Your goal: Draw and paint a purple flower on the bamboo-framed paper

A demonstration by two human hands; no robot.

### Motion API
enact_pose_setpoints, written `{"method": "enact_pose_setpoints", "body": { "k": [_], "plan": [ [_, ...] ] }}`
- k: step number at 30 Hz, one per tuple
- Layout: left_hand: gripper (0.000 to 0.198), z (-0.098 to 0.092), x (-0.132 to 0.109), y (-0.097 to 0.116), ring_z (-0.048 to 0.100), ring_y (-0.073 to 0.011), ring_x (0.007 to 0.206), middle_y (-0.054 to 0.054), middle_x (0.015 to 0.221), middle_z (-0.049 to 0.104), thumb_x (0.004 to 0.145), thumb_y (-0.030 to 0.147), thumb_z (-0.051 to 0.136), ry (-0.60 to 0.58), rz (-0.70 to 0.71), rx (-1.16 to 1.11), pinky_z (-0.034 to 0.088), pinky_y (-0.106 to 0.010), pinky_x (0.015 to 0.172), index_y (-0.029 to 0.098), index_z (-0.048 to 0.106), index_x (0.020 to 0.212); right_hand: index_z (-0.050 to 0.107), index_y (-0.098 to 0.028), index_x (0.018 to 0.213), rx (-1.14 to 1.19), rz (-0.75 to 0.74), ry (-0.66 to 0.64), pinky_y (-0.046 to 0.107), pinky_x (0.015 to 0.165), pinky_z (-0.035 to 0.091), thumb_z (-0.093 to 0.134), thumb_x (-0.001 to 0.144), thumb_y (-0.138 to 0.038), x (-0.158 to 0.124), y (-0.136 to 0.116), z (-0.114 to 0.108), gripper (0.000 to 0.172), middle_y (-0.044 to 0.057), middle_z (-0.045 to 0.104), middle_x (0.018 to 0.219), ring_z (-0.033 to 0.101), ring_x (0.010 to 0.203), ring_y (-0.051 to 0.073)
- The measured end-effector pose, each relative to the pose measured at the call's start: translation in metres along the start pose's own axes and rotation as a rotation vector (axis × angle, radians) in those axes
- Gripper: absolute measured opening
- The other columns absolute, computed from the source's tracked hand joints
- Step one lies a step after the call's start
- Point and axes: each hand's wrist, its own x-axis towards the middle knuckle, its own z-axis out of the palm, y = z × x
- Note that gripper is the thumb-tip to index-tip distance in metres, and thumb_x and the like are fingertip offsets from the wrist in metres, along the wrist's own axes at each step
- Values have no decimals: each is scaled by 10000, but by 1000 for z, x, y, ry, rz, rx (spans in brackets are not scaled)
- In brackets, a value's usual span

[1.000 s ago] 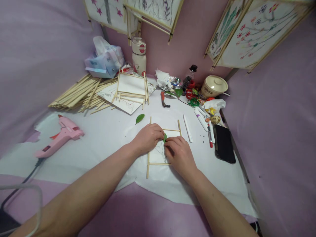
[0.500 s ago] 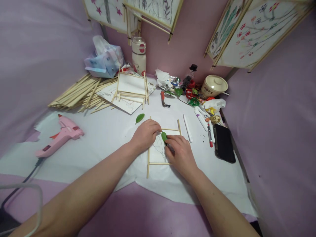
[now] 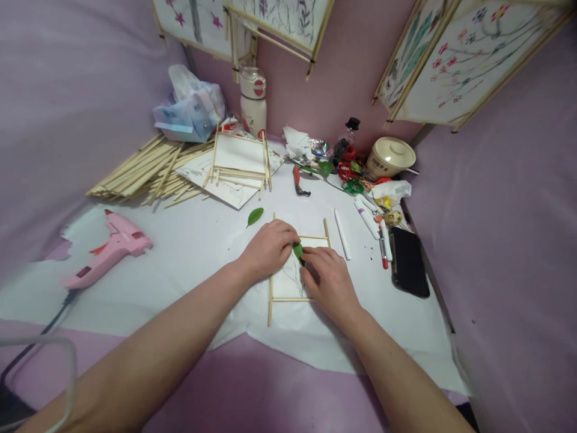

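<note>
Small green leaf [image 3: 298, 250] pinched between left hand [image 3: 269, 248] and right hand [image 3: 327, 278] fingertips, over paper panel of bamboo frame [image 3: 288, 282] mid-tabletop; second leaf [image 3: 255, 216] lay just beyond; glue gun [image 3: 107, 248] near left edge.

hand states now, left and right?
Left hand: curled, fingertips at the green leaf, grip unclear.
Right hand: pinching the same leaf.

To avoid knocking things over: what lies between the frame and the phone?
Head view: a white stick and a red pen lie between frame and phone.
</note>
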Motion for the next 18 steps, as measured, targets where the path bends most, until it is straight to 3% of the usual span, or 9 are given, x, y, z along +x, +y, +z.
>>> {"method": "enact_pose_setpoints", "body": {
  "k": [7, 12, 15, 18],
  "plan": [
    [188, -3, 0, 5, 484, -254, 1052, -74, 1053, 581, 852, 291, 619, -70, -19, 52, 393, -448, 963, 190, 660, 1004, 642, -207, 1053, 34, 28, 34, 413, 929, 429, 548, 873, -143, 2, -1, -2, 213, 69, 677, 1152, 560, 1098, 242],
    [50, -7, 1, 6, 486, -250, 1026, -58, 1020, 583, 835, 236, 619, -80, -53, -18, 377, -436, 911, 197, 590, 845, 619, -207, 1086, 50, 80, 56, 374, 879, 445, 576, 859, -149, 4, -2, -4, 238, 61, 689, 1073, 583, 1014, 222],
    [33, -9, 3, 10, 528, -224, 937, -28, 895, 615, 850, 209, 573, -96, -85, -130, 376, -411, 886, 205, 579, 818, 610, -204, 1126, 103, 132, 88, 359, 860, 450, 613, 860, -200, 4, -2, -3, 267, 58, 698, 1015, 600, 967, 213],
    [78, -9, 3, 14, 556, -189, 802, -1, 788, 616, 863, 209, 523, -107, -113, -192, 419, -337, 774, 212, 582, 813, 652, -220, 1040, 200, 156, 107, 331, 808, 462, 579, 894, -224, 4, 0, -3, 163, 38, 714, 926, 626, 865, 187]
  ]
}}
